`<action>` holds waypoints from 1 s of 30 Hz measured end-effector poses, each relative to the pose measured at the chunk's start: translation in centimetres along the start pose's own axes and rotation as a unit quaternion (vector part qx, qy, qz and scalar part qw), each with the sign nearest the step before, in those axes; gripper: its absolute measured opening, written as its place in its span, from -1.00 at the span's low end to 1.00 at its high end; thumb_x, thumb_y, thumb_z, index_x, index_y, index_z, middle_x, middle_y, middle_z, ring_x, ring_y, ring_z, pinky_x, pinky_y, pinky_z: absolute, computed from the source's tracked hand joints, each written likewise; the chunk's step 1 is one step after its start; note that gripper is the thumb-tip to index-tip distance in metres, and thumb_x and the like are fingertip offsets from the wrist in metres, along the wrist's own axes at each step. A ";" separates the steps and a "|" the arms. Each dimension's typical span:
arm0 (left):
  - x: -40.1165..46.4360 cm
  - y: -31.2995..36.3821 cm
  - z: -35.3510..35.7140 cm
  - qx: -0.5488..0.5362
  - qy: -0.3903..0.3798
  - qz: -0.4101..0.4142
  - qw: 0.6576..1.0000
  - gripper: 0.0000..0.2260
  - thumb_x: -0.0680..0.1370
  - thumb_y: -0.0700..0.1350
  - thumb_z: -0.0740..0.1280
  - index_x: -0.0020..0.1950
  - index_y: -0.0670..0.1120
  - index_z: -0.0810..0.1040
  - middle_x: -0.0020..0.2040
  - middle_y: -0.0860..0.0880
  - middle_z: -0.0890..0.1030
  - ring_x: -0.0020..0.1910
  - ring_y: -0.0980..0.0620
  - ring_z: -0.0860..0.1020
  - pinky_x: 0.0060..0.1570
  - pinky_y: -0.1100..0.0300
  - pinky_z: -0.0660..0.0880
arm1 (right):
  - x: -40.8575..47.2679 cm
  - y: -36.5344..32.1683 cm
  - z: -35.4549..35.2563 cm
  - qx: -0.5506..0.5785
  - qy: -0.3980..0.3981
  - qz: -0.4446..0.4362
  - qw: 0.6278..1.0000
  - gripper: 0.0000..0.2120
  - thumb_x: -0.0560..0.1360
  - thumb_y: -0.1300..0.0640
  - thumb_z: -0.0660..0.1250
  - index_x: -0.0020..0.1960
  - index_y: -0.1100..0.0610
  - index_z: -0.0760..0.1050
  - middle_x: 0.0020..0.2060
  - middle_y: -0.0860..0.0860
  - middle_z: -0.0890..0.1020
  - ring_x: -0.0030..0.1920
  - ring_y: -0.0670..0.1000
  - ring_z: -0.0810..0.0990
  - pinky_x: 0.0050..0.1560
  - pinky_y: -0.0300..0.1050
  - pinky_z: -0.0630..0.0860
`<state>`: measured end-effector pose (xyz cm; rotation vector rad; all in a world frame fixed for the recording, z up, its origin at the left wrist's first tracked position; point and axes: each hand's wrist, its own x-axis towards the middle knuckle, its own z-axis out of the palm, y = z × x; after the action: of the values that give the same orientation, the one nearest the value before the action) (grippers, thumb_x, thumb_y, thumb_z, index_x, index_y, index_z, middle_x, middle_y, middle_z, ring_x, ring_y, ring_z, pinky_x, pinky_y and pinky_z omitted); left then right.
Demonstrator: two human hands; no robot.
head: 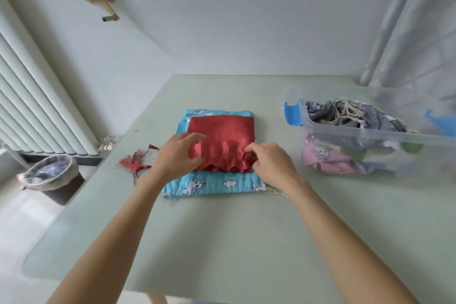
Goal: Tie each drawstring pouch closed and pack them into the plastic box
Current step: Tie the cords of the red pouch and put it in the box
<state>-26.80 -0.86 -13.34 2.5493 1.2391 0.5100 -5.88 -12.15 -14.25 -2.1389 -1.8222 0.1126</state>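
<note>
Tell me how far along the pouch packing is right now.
Done: the plastic box already holds several pouches, a grey one on top and a pink one below. In hand: the red pouch, its mouth gathered; the left hand holds the fabric while the right hand pinches the bunched end. Left: tying it, then the blue unicorn pouch lying underneath.
</note>
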 end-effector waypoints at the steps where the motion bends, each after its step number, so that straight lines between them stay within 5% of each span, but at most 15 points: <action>1: -0.1 -0.8 0.0 0.018 0.014 -0.034 0.999 -0.59 0.41 -0.10 0.33 0.26 0.08 0.47 0.04 0.05 0.51 0.03 0.03 0.46 -0.05 0.15 0.41 | 0.1 0.2 0.6 -0.013 0.014 0.013 1.000 -0.58 0.46 0.31 0.21 0.27 0.04 0.44 0.10 0.06 0.60 0.08 0.16 0.49 0.08 -0.02 0.42; 4: -0.3 -3.3 -0.3 -0.026 0.040 -0.093 0.995 -0.71 0.44 -0.15 0.34 0.14 0.06 0.54 0.04 0.06 0.56 0.01 0.04 0.54 -0.06 0.16 0.44 | 0.1 0.4 2.0 0.003 0.057 0.036 0.998 -0.65 0.48 0.27 0.25 0.23 0.04 0.48 0.07 0.02 0.62 0.05 0.12 0.49 0.07 -0.04 0.40; 9: -1.9 -4.9 0.2 -0.138 0.027 -0.044 0.989 -0.81 0.46 -0.17 0.38 0.02 0.07 0.60 -0.15 0.12 0.62 -0.16 0.26 0.54 -0.14 0.37 0.40 | -0.3 1.2 2.3 0.088 0.128 0.029 0.988 -0.85 0.48 0.19 0.34 0.02 0.05 0.59 -0.09 -0.03 0.66 -0.06 0.05 0.55 -0.06 -0.08 0.46; 14: -2.3 -5.7 1.4 -0.129 0.034 -0.025 0.991 -0.76 0.43 -0.18 0.45 0.05 0.05 0.60 -0.14 0.07 0.59 -0.18 0.20 0.52 -0.18 0.33 0.38 | -0.2 1.5 1.8 0.161 0.165 0.046 0.972 -0.91 0.47 0.14 0.37 -0.06 0.00 0.62 -0.18 -0.11 0.68 -0.18 -0.06 0.62 -0.13 -0.07 0.55; 19: -2.7 -5.9 1.3 -0.133 0.061 -0.036 0.989 -0.80 0.42 -0.16 0.47 0.00 0.06 0.61 -0.24 0.18 0.57 -0.27 0.26 0.51 -0.29 0.50 0.34 | -0.6 1.6 1.3 0.155 0.192 0.026 0.969 -0.94 0.44 0.14 0.41 -0.11 0.02 0.65 -0.22 -0.08 0.66 -0.32 -0.07 0.56 -0.20 -0.04 0.54; 24: -3.1 -6.9 0.9 -0.110 0.072 -0.038 0.991 -0.84 0.44 -0.17 0.45 -0.01 0.01 0.65 -0.22 0.10 0.63 -0.28 0.23 0.54 -0.25 0.51 0.35 | -1.4 1.9 0.4 0.155 0.175 0.025 0.972 -0.94 0.45 0.15 0.41 -0.11 0.05 0.66 -0.34 -0.18 0.56 -0.39 -0.22 0.48 -0.30 -0.43 0.35; 27: -3.3 -6.5 0.5 -0.129 0.137 -0.057 0.981 -0.93 0.49 -0.10 0.40 -0.10 -0.01 0.68 -0.26 0.06 0.65 -0.30 0.09 0.56 -0.27 0.37 0.41 | -1.6 2.3 0.4 0.128 0.170 0.027 0.977 -0.94 0.47 0.14 0.38 -0.11 0.08 0.63 -0.32 -0.13 0.57 -0.42 -0.21 0.44 -0.29 -0.25 0.34; 30: -3.6 -5.6 -0.5 -0.304 0.153 -0.108 0.934 -0.92 0.51 -0.09 0.37 -0.15 0.01 0.66 -0.32 0.12 0.65 -0.29 0.15 0.57 -0.21 0.25 0.47 | -1.4 2.6 0.5 0.129 0.196 0.024 0.972 -0.93 0.47 0.23 0.37 -0.09 0.12 0.62 -0.20 -0.02 0.60 -0.37 -0.13 0.46 -0.21 -0.14 0.42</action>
<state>-33.00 -0.25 -15.76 1.8389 1.1948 1.0773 -3.79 -13.76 -15.76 -1.8649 -1.4449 -0.0573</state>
